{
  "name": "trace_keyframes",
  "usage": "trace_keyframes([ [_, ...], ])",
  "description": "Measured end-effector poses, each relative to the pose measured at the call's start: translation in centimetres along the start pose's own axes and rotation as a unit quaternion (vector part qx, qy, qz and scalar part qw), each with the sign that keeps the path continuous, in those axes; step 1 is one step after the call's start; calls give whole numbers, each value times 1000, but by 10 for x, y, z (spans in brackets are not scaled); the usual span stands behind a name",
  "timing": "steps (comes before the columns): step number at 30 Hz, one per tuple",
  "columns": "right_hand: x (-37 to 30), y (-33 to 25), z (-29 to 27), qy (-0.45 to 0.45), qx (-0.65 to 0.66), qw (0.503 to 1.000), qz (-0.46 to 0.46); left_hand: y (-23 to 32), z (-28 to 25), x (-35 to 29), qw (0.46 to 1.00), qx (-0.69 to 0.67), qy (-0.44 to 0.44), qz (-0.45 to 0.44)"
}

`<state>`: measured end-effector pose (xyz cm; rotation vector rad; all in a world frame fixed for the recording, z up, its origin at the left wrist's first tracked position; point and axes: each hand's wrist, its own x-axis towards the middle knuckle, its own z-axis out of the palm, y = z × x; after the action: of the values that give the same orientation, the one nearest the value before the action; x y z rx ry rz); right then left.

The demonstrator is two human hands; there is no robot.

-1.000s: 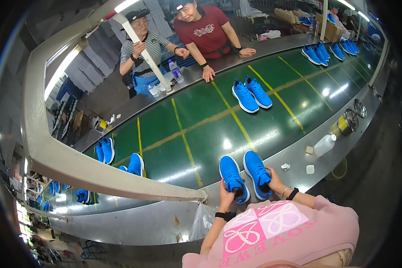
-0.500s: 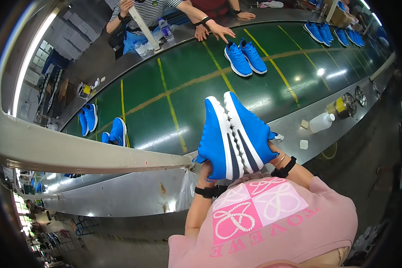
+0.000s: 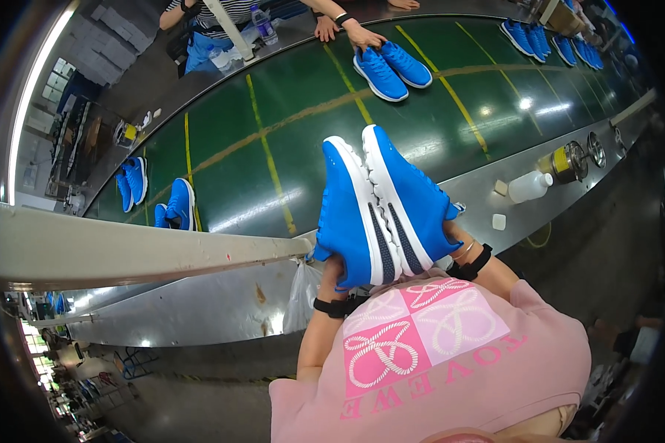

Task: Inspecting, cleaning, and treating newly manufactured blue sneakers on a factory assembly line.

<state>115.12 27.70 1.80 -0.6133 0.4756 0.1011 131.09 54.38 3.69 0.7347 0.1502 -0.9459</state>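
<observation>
Two blue sneakers with white soles are held up in front of me, sole to sole, toes pointing away. My left hand reaches into the heel opening of the left sneaker, its fingers hidden by the upper. On the other side my right hand holds the right sneaker the same way, its fingers also out of sight. Dark inserts show along the heel part of both soles. Each of my wrists wears a black strap.
A green conveyor belt with yellow lines carries several pairs of blue sneakers. Across it, a co-worker's hand touches one pair. A white bottle and metal can stand at right; a pale beam crosses at left.
The two sneakers in my hands have risen slightly in the picture, still sole to sole. The co-worker's hand has come down onto the pair on the belt. The whole view has shifted a little.
</observation>
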Motion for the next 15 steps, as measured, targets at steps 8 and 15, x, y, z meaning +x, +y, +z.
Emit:
trace_keyframes([
  [8, 3, -3, 20, 6, -27, 999, -28, -3, -14, -3, 1000, -5, 9, 13],
  [15, 1, -10, 27, 9, -52, 997, -53, -2, -9, -6, 998, -3, 61, -16],
])
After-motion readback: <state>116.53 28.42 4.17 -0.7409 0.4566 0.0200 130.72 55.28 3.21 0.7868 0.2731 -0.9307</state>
